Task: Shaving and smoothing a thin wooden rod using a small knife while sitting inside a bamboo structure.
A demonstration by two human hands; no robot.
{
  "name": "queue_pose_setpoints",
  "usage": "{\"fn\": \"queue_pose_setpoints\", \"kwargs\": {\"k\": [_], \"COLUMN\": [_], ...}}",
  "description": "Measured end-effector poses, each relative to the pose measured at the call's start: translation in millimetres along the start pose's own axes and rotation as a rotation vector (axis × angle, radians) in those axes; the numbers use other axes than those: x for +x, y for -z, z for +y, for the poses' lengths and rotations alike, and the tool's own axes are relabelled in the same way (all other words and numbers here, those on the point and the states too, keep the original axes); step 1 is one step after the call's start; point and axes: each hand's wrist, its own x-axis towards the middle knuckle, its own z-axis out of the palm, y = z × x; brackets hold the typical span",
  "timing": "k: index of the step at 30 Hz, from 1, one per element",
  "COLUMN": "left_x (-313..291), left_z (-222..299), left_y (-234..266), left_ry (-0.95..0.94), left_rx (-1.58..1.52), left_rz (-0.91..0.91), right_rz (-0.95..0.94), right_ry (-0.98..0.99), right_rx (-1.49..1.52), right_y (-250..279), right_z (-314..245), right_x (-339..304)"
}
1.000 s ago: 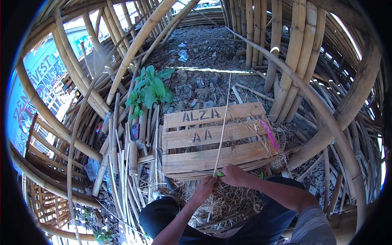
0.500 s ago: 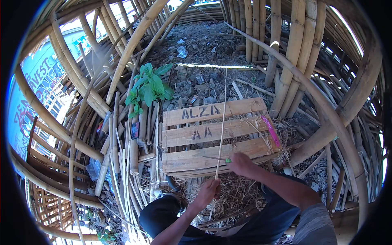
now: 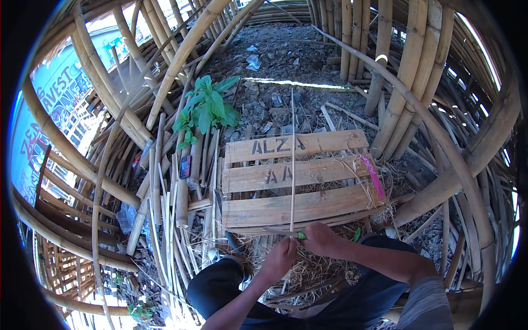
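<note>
The left hand (image 3: 280, 258) grips a bamboo strip (image 3: 293, 179) stretching ahead of it over the crate (image 3: 256, 211); the right hand (image 3: 323, 240), clasping a green-handled knife (image 3: 301, 236), should shave shallowly, clear of the left.

Slender pale strip (image 3: 293, 170); apparently a green-handled knife (image 3: 301, 235) crosses it.

Bamboo poles (image 3: 405, 66): upright at right, slanting at left
Stony ground (image 3: 272, 61): dark, littered
Blue wall (image 3: 59, 91): beyond the left poles, probably painted concrete
Sunlight strip (image 3: 300, 83): bright across the ground
</note>
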Motion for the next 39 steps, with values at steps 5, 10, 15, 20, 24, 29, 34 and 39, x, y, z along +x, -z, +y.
{"fn": "queue_pose_setpoints", "kwargs": {"k": [5, 10, 15, 20, 24, 29, 34, 39], "left_x": [-8.6, -4.4, 2.1, -3.5, 0.2, -6.6, -4.4, -4.8], "left_z": [-11.5, 3.7, 8.4, 13.9, 10.4, 4.5, -4.8, 11.6], "left_y": [-13.9, -13.0, -3.6, -10.4, -5.8, -8.8, 3.4, -7.0], "left_ry": [-0.405, 0.047, 0.072, 0.093, 0.078, -0.088, -0.416, -0.193], "left_rx": [0.355, -0.066, -0.321, -0.297, -0.180, 0.119, 0.430, 0.452], "left_rz": [0.136, -0.016, -0.008, -0.014, 0.011, 0.041, 0.068, 0.143], "right_rz": [-0.032, 0.090, -0.104, 0.052, -0.138, 0.016, -0.121, -0.031], "right_ry": [-0.136, -0.225, -0.128, -0.291, -0.113, -0.133, -0.046, -0.172], "right_rx": [-0.072, -0.078, 0.045, -0.065, -0.060, -0.144, -0.066, -0.018], "right_y": [14.8, 9.4, 8.1, 17.8, 4.2, 34.0, 11.6, 17.2], "right_z": [7.6, 21.9, 3.1, 20.3, 1.4, 23.9, -6.1, -0.2], "right_x": [8.2, 18.9, 0.9, 21.7, 7.8, 24.9, 11.3, 14.6]}}
